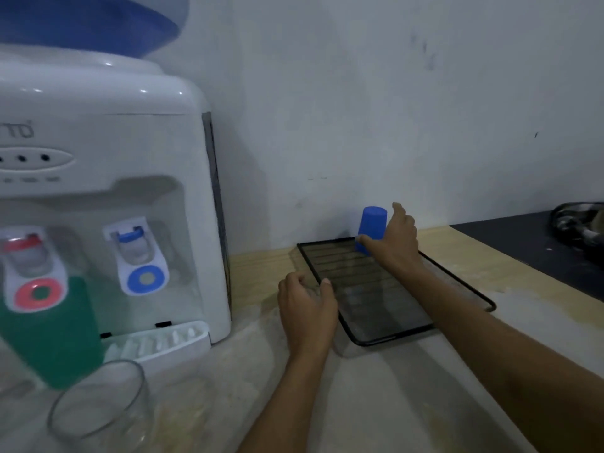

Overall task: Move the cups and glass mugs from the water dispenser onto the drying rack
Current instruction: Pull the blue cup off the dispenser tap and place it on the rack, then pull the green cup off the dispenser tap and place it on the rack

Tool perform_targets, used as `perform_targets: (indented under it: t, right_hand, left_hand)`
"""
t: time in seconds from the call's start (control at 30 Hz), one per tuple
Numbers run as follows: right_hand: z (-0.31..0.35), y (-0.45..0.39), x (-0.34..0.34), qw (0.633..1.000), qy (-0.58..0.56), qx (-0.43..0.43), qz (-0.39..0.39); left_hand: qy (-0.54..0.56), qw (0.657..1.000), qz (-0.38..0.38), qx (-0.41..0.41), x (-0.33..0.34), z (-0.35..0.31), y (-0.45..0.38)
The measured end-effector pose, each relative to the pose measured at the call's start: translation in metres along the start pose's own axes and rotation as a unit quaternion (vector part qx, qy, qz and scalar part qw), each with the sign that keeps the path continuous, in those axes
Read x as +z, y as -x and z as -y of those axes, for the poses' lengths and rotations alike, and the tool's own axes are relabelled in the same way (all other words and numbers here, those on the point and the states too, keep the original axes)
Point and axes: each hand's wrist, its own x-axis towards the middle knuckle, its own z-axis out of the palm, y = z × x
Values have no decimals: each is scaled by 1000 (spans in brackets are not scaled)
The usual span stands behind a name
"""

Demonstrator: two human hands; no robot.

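while my right hand (394, 238) reached to the far corner of the drying rack (464, 282), its thumb and fingers were spread around the lower part of an upturned blue cup (372, 223); whether they pressed on the cup or only lay beside it could not be told. the cup stood mouth-down at the rack's far edge, close to the wall (359, 109). my left hand (305, 308) rested at the rack's near-left rim, fingers curled loosely, thumb over the black edge, gripping nothing else. the rack, a dark-rimmed tray with slats, lay on a pale wooden counter (261, 269) just right of the water dispenser (108, 191). the dispenser was white, with a blue bottle (88, 24) on top; its brand lettering was blurred and cut off at the frame edge, so it could not be read. it carried a red tap (24, 245) above a red ring and a blue tap (130, 237) above a blue ring. a green cup (49, 331) stood under the red tap. a clear glass mug (98, 407) sat in front of the drip tray (163, 343), near the lower left. a dark surface (523, 250) lay at far right.
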Motion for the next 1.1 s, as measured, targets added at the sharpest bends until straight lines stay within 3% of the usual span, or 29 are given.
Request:
perform_targets:
  t: [0.13, 0.3, 0.6, 0.77, 0.93, 1.0, 1.1]
  right_hand:
    - [19, 79, -11, 992, -89, -85, 2]
    - [50, 161, -14, 970, -192, -149, 8]
    - [119, 228, 21, 920, -301, -243, 67]
    - [152, 246, 51, 908, -306, -269, 102]
    - [149, 258, 69, 905, -289, -305, 67]
    - [145, 258, 68, 905, -283, -311, 65]
    - [140, 257, 63, 902, -284, -318, 60]
  left_hand:
    - [64, 996, -51, 32, -18, -12, 16]
    - [39, 984, -40, 166, -63, -34, 43]
    - [6, 955, -96, 281, -211, -62, 75]
    - [-34, 947, -198, 251, -285, -59, 56]
    - [-71, 935, -313, 150, -332, -30, 4]
    - [-92, 938, -312, 123, -333, -17, -8]
    - [-115, 962, -232, 86, -320, -2, -14]
